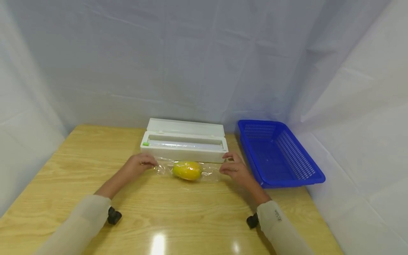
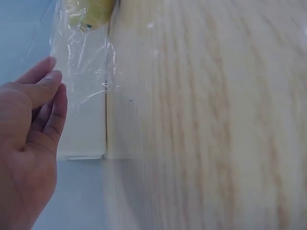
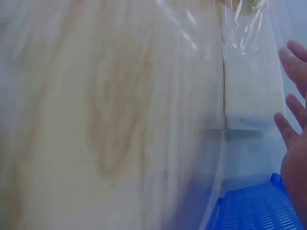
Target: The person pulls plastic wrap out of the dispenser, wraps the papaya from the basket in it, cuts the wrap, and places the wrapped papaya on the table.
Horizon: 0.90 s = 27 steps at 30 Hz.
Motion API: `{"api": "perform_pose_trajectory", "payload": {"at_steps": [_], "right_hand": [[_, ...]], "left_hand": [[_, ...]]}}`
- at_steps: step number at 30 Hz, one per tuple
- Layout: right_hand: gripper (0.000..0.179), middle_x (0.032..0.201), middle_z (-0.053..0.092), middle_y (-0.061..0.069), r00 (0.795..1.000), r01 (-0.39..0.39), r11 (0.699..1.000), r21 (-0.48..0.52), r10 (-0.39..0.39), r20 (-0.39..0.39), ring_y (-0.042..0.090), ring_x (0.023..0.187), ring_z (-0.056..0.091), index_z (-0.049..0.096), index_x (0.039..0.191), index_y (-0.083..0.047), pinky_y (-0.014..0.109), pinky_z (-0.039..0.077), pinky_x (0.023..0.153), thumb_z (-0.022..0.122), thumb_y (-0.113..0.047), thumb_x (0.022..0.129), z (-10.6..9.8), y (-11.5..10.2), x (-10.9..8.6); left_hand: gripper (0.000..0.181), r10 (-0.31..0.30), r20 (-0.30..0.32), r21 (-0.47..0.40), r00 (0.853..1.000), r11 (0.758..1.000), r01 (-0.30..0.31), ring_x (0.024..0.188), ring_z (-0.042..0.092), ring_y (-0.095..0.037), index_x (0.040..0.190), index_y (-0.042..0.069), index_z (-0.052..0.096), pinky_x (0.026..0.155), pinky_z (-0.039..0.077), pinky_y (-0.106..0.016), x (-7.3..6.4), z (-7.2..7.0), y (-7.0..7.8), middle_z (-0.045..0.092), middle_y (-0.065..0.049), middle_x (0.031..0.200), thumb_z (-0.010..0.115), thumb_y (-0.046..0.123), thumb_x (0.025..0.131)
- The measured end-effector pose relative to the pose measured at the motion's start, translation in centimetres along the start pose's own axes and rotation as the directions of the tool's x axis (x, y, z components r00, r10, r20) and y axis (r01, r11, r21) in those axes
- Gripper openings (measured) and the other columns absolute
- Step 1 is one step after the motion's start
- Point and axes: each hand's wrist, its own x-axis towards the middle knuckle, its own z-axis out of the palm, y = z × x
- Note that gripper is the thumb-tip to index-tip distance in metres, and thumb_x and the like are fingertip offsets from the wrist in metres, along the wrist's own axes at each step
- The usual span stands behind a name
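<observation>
An oval, mango-like yellow fruit (image 1: 187, 170) lies in clear plastic wrap (image 1: 210, 173) in front of a white dispenser box. On one side, my left hand (image 1: 144, 163) pinches the gathered end of the wrap between thumb and fingers. In the left wrist view, that wrap (image 2: 86, 72) stretches from the fingertips up to the fruit (image 2: 91, 12). My right hand (image 1: 234, 168) pinches the opposite end with thumb and forefinger, its other fingers spread apart. Only part of the right hand (image 3: 295, 91) shows at the edge of the right wrist view.
The white wrap box (image 1: 183, 154) stands lid up, with a roll (image 1: 185, 144) and a green slider (image 1: 145, 144) inside. A blue plastic basket (image 1: 264, 159) sits to the right, close to my right hand. White sheeting (image 1: 191, 63) hangs behind the wooden table (image 1: 178, 219).
</observation>
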Motion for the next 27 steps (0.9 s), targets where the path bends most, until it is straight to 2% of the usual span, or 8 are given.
{"api": "perform_pose_trajectory", "payload": {"at_steps": [3,7,10,14,17,21,23,27], "right_hand": [[0.009,0.117,0.059,0.024,0.998,-0.011,1.000,-0.021,0.012,0.054,0.040,0.116,0.051,0.079,0.081,-0.005,0.058,0.041,0.101,0.081,0.004,0.078,-0.2,0.2,-0.1],[0.008,0.113,0.060,0.022,0.990,0.021,0.996,-0.085,-0.009,0.143,0.038,0.112,0.052,0.079,0.083,-0.004,0.053,0.042,0.098,0.081,0.001,0.078,-0.4,0.4,-0.1],[0.008,0.114,0.061,0.018,0.975,0.029,0.992,-0.120,-0.001,0.223,0.035,0.112,0.054,0.077,0.089,-0.006,0.049,0.044,0.099,0.078,-0.001,0.083,-0.3,0.3,0.0],[0.010,0.121,0.058,0.015,0.949,-0.118,0.991,-0.057,0.129,0.287,0.033,0.119,0.053,0.073,0.100,-0.006,0.050,0.043,0.105,0.071,-0.007,0.091,-0.2,-0.4,0.0],[0.018,0.125,0.056,0.014,0.916,-0.315,0.949,0.023,0.297,0.270,0.032,0.123,0.052,0.065,0.113,-0.006,0.053,0.041,0.108,0.065,-0.017,0.098,0.0,-1.0,0.1],[0.030,0.125,0.060,0.010,0.858,-0.502,0.862,0.060,0.489,0.159,0.028,0.122,0.055,0.056,0.125,-0.011,0.052,0.043,0.107,0.057,-0.032,0.104,0.4,-1.5,0.6],[0.032,0.122,0.064,0.008,0.843,-0.535,0.843,0.057,0.528,0.106,0.026,0.117,0.058,0.060,0.126,-0.013,0.050,0.046,0.103,0.055,-0.036,0.105,0.6,-1.4,0.8],[0.026,0.115,0.068,0.009,0.849,-0.523,0.852,0.017,0.519,0.097,0.025,0.108,0.062,0.069,0.119,-0.008,0.045,0.051,0.096,0.059,-0.027,0.103,1.2,-0.8,1.4]], "left_hand": [[0.021,0.035,0.014,0.010,0.999,0.999,-0.035,0.092,0.066,-0.019,0.094,0.004,0.078,0.081,0.056,-0.022,-0.2,0.2,-0.3,0.072,-0.009,0.096,0.069,-0.013,0.085],[0.020,0.103,0.022,0.071,0.994,0.992,-0.104,0.091,0.066,-0.026,0.090,0.002,0.078,0.082,0.057,-0.029,-0.2,0.6,-0.4,0.071,-0.010,0.095,0.070,-0.015,0.083],[0.017,0.082,0.042,0.103,0.996,0.991,-0.086,0.094,0.063,-0.029,0.090,0.003,0.078,0.083,0.057,-0.033,-0.2,0.8,-0.3,0.066,-0.011,0.100,0.070,-0.012,0.086],[0.016,-0.027,0.092,0.126,0.995,0.992,0.016,0.098,0.060,-0.025,0.099,0.007,0.078,0.082,0.056,-0.034,-0.3,0.5,0.2,0.062,-0.010,0.110,0.067,-0.004,0.092],[0.017,-0.112,0.127,0.125,0.986,0.987,0.096,0.095,0.060,-0.019,0.111,0.010,0.075,0.079,0.054,-0.033,-0.3,-0.1,0.6,0.065,-0.007,0.112,0.065,0.007,0.097],[0.028,-0.209,0.145,0.107,0.967,0.975,0.195,0.095,0.059,-0.017,0.127,0.011,0.069,0.080,0.053,-0.034,-0.1,-0.5,0.9,0.069,-0.005,0.114,0.061,0.022,0.103],[0.033,-0.229,0.137,0.100,0.964,0.971,0.217,0.097,0.060,-0.019,0.132,0.010,0.067,0.081,0.053,-0.036,0.3,-0.4,0.9,0.069,-0.007,0.118,0.059,0.026,0.103],[0.031,-0.207,0.109,0.108,0.972,0.975,0.196,0.095,0.060,-0.020,0.128,0.008,0.068,0.080,0.053,-0.037,1.0,0.3,0.6,0.067,-0.012,0.122,0.061,0.023,0.102]]}}
